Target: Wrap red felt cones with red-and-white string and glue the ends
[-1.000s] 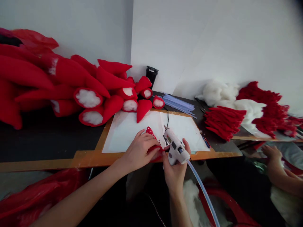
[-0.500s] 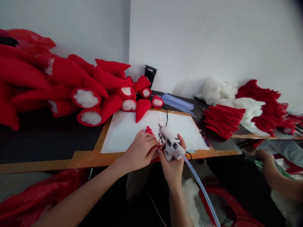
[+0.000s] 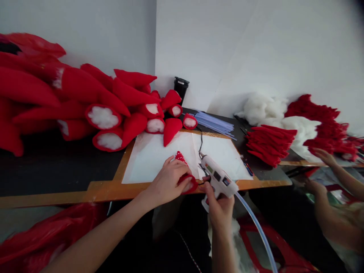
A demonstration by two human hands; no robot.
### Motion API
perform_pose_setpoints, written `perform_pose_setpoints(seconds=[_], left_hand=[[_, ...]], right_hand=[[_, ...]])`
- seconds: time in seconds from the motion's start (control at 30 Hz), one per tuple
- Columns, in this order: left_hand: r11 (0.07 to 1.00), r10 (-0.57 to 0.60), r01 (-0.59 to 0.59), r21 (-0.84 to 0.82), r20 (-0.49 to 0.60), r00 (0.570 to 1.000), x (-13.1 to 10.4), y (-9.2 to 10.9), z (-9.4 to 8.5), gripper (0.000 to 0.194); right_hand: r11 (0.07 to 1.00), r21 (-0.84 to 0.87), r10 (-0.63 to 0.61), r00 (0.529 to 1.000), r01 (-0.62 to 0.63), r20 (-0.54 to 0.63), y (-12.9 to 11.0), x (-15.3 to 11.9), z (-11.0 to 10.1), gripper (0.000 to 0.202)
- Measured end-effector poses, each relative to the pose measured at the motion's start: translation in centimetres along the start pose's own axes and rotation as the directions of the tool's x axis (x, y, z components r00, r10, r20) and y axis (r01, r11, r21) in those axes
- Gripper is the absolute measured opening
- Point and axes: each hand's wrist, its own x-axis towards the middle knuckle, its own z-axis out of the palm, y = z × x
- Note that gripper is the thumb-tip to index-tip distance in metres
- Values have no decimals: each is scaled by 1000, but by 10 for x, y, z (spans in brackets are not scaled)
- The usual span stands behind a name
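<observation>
My left hand (image 3: 168, 182) is closed around a small red stuffed cone (image 3: 192, 185). Its round open end faces right, and red-and-white cord runs along the tip beyond my fingers. My right hand (image 3: 221, 207) grips a white glue gun (image 3: 217, 172) by the handle, with the nozzle pointing up and left, apart from the cone. A long translucent glue stick (image 3: 256, 223) trails from the back of the gun. Under the hands lies a white paper sheet (image 3: 153, 157) on the table.
Red stuffed cones (image 3: 133, 96) are heaped at left. Spare glue sticks (image 3: 214, 123) lie behind the sheet, near a black container (image 3: 181, 88). Stacked red fabric (image 3: 270, 144) and white stuffing (image 3: 263, 108) sit at right. A co-worker's hands (image 3: 324, 157) are at far right.
My right hand has drawn the glue gun away from the cone, to the right and slightly down. The cone's open end now shows. A co-worker's hand has reached toward the red fabric.
</observation>
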Motion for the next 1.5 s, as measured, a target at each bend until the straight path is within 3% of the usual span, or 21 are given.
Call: perform_pose_setpoints(seconds=[0.1,0.2,0.3,0.5,0.7,0.87,1.07,1.5], left_hand=[[1000,-16,16,-1,17,1000,0,0,-1,9],[1000,-25,25,-1,19,1000,0,-1,-1,9],[1000,-20,20,3,16,1000,0,-2,1,10],[1000,1,-1,28,6,1000,1,0,1,11],[999,-8,8,32,11,1000,2,1,-1,11],[999,-1,0,42,13,1000,1,0,0,11],[999,-9,9,45,4,1000,0,0,1,10],[999,-17,17,45,15,1000,1,0,2,11]], right_hand=[[994,-110,4,999,0,43,-9,-12,-30,30],[982,-190,-1,995,20,99,-19,-25,-57,34],[950,-310,19,984,37,177,-25,-35,-71,37],[898,-435,20,983,62,182,-29,-43,-63,36],[883,-456,28,955,114,295,-29,-44,-63,37],[863,-484,-30,972,142,231,-32,-44,-56,36],[836,-541,-16,990,91,141,-36,-44,-51,32],[855,-514,8,989,68,145,-31,-44,-57,32]])
